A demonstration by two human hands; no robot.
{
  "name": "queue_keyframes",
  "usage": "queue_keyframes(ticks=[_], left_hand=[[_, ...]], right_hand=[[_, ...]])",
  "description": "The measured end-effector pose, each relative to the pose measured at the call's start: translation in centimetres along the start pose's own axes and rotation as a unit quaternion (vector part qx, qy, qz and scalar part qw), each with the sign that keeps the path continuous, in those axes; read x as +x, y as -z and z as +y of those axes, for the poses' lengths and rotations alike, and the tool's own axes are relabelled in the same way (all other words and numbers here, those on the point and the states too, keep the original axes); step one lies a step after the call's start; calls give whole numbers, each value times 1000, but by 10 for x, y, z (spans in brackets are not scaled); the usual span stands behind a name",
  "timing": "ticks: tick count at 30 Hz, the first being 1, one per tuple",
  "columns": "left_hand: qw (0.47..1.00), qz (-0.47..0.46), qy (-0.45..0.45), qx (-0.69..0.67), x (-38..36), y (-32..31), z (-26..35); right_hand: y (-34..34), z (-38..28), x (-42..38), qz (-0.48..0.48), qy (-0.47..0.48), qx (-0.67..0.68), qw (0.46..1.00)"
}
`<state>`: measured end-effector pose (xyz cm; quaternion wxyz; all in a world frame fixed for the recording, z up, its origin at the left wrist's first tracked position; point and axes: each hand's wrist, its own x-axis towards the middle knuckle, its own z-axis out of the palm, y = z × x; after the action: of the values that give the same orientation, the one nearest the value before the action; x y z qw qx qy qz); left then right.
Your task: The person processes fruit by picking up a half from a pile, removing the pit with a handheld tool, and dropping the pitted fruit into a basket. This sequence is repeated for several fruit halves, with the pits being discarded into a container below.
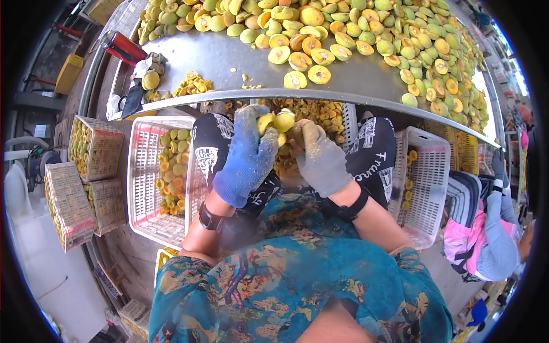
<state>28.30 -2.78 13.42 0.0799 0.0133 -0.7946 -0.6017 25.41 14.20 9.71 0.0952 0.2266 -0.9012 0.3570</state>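
Observation:
My left hand (246, 154), in a blue glove dusted with yellow pulp, is closed around a cut yellow-green fruit half (283, 121) that looks like a peach or apricot. Its fingers hold the piece just beyond the table's near edge, above my lap. Close beside it is my right hand (321, 159), in a grey glove, with its fingers curled toward the fruit. Whatever those fingers grip is hidden. Under both hands lies a heap of fruit scraps (326, 117) between my knees.
A metal table (223, 63) carries a large pile of halved fruit (366, 34). White crates flank my legs: a left crate (143, 217) and a right crate (426, 188), both holding fruit pieces. Stacked crates (97, 148) stand further left. A red cylinder (123, 47) lies at the table's left corner. Another person (494, 240) is at the right.

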Motion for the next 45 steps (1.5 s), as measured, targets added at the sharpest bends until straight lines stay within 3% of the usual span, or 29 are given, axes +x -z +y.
queue_keyframes(ticks=[2, 4, 5, 6, 7, 8, 9, 10, 12, 13, 15, 17, 18, 20, 21, 22, 24, 26, 30, 33, 34, 36, 37, 38, 39, 40, 41, 42, 45], left_hand=[[997, 9, -56, 60, -11, 11, 20], [993, 88, -80, 19, -28, 27, 41], [985, 156, -28, -62, -29, 35, 51], [973, 228, -18, -33, -25, 49, 54], [946, 244, -11, 213, -18, 77, 45], [885, 254, -46, 388, -9, 110, 24], [734, 240, -55, 633, -10, 150, -6], [763, 170, 74, 619, -7, 166, 8], [613, 203, 186, 741, -8, 184, -7], [613, 203, 182, 742, 1, 181, 2], [767, 150, 105, 615, 22, 165, 26], [843, 83, -125, 517, 52, 132, 13], [867, 45, -157, 471, 70, 105, 8], [938, -102, -68, 324, 113, 58, -12], [871, -155, -192, 424, 134, 43, -32], [843, -221, -67, 486, 156, 14, -26], [813, -309, 9, 493, 187, -18, -53], [835, -296, 94, 455, 195, -48, -58], [881, -249, 20, 402, 188, -54, -70], [973, -185, 123, 68, 179, -41, -59], [973, -182, 122, 73, 171, -38, -47], [959, -64, 188, -204, 140, -36, -7], [925, -57, 166, -338, 128, -38, 2], [925, -56, 167, -336, 117, -35, 1], [991, -40, 24, -126, 105, -34, -4], [988, -21, -121, 91, 93, -32, -7], [992, 7, -18, -127, 78, -44, 17], [992, 8, -17, -127, 66, -45, 27], [991, 25, -115, 59, 48, -41, 26]], right_hand=[[6, 0, 11, -219, -165, -143, 951], [-20, 60, -9, -236, -177, -174, 940], [-14, 50, -1, -236, -154, -167, 945], [-8, 36, -5, -248, -140, -156, 946], [-2, 25, 1, -282, -149, -123, 940], [-1, 28, 5, -273, -146, -119, 943], [0, 33, 7, -297, -120, -122, 939], [1, 36, 2, -330, -98, -123, 931], [7, 43, 4, -337, -104, -118, 928], [7, 47, 2, -345, -111, -120, 924], [8, 49, -1, -360, -132, -109, 917], [8, 48, -2, -372, -121, -97, 915], [8, 48, -2, -382, -111, -86, 913], [10, 44, 0, -378, -115, -86, 914], [13, 41, 2, -378, -129, -78, 913], [15, 41, 3, -378, -144, -70, 912], [20, 43, 1, -363, -147, -57, 918], [23, 47, -4, -349, -152, -44, 924], [28, 50, -7, -236, -145, 20, 961], [32, 41, 3, -100, -142, 134, 976], [32, 37, 6, -99, -139, 139, 976], [33, 26, 11, -40, -121, 195, 972], [36, 19, 14, -42, -110, 207, 971], [38, 11, 16, -42, -110, 210, 971], [39, 3, 18, -16, -104, 230, 968], [40, -3, 19, 11, -98, 249, 963], [41, -9, 19, 16, -101, 235, 967], [43, -13, 17, 15, -101, 236, 966], [49, -21, 12, 37, -38, 187, 981]])
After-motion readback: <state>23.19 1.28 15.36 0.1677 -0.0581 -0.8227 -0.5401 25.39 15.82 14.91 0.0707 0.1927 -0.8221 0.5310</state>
